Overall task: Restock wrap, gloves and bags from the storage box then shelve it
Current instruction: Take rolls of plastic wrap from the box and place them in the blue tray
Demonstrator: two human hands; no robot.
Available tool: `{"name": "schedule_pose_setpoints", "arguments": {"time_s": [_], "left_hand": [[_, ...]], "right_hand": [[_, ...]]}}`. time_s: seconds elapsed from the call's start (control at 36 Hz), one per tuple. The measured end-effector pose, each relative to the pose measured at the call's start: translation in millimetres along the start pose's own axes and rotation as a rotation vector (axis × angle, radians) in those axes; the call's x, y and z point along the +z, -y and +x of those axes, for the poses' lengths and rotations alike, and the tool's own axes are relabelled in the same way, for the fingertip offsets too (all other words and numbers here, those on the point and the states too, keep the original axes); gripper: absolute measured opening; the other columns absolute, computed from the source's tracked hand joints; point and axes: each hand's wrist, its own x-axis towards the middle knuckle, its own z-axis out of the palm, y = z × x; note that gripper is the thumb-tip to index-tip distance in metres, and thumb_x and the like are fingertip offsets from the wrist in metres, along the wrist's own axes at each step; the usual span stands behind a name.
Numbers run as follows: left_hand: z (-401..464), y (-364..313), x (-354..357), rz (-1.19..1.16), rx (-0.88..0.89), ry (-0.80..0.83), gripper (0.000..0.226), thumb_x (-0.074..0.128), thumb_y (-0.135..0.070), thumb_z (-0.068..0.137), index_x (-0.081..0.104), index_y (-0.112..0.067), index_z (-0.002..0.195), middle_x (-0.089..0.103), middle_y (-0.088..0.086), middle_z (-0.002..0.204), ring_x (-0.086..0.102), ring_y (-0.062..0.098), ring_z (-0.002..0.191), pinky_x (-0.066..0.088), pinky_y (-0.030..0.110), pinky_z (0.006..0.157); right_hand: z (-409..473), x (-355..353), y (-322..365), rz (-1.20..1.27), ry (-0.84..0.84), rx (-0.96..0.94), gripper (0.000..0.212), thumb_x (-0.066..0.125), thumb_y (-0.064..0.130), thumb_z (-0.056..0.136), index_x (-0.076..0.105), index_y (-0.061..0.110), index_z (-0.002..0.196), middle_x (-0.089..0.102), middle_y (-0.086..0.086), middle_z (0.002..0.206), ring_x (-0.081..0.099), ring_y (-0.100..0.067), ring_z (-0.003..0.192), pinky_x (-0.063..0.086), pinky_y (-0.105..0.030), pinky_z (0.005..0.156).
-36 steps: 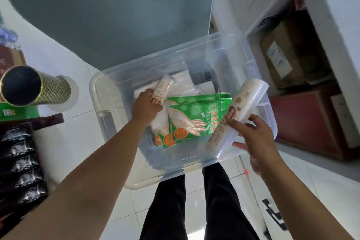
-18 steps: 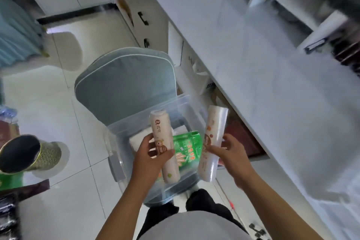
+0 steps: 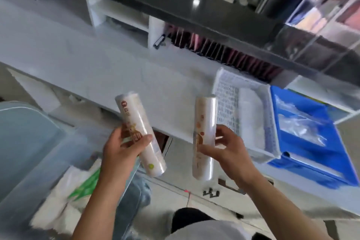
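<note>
My left hand grips a white roll of wrap around its middle, tilted with its top toward the counter. My right hand holds a second white roll nearly upright. Both rolls hang in the air in front of the white counter. The clear storage box sits low at the left, with a green glove packet and white bags inside. A white mesh basket on the counter holds a white roll, just right of my right hand.
A blue bin with clear plastic bags stands right of the white basket. Above the counter runs a dark shelf with clear organisers at the right. A grey-blue cushion lies left of the box. White tiled floor lies below.
I have lifted both rolls out of the storage box and up to counter height. My view has swung up and right, bringing the white basket and blue bin into sight.
</note>
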Motion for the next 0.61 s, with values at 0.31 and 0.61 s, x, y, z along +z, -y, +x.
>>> {"name": "schedule_pose_setpoints", "arguments": {"time_s": [0.31,0.61], "left_hand": [[-49.2,-9.5,146.4,-0.018,0.103,0.089,0.07,0.087,-0.039,0.049,0.062,-0.039,0.114,0.074,-0.009,0.109,0.072,0.01,0.094,0.057,0.019,0.063],[-131.9,32.6,315.3,0.149,0.068,0.14,0.065,0.085,-0.032,0.053,0.063,-0.039,0.114,0.074,-0.007,0.108,0.072,0.01,0.092,0.053,0.032,0.075]], "right_hand": [[-15.0,-130.2,-46.6,0.402,-0.189,-0.076,0.056,0.082,0.033,0.061,0.062,0.027,0.113,0.071,0.002,0.102,0.07,-0.02,0.095,0.059,-0.043,0.083],[-75.2,-319.4,-170.2,0.35,-0.265,-0.106,0.051,0.081,0.028,0.063,0.066,0.035,0.111,0.073,0.005,0.099,0.069,-0.013,0.093,0.055,-0.019,0.071]]}}
